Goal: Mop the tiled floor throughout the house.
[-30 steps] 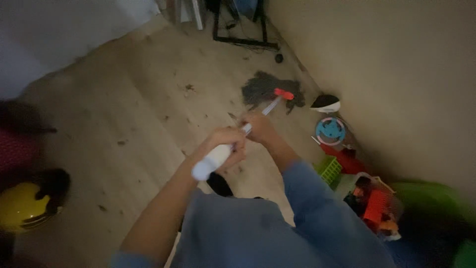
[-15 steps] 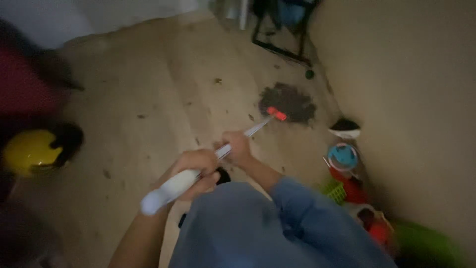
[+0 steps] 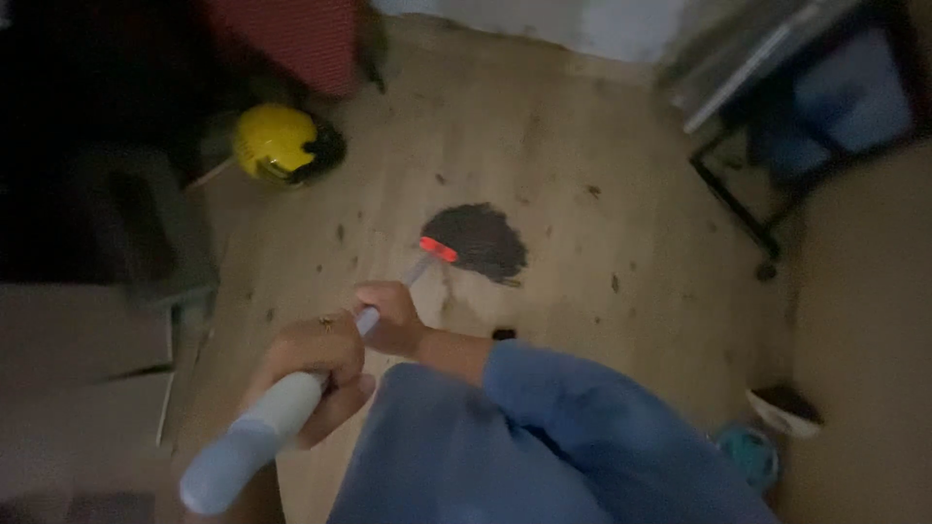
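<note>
I see both hands gripping long white mop handle (image 3: 282, 417). Left hand (image 3: 309, 374) wrapped tight low on it, right hand (image 3: 393, 315) wrapped further up. Dark mop head (image 3: 478, 241) with red clip on pale wood floor (image 3: 602, 165) at 12 o'clock. Since a second ago view swung: yellow round helmet (image 3: 277, 144) now at 10 o'clock, mop head sits further from beige wall (image 3: 864, 320). Small dark crumbs around.

A home room: a wooden plank floor (image 3: 602, 126), a yellow helmet (image 3: 275, 142), a red patterned fabric piece (image 3: 291, 39), a black metal stand (image 3: 748, 209).
</note>
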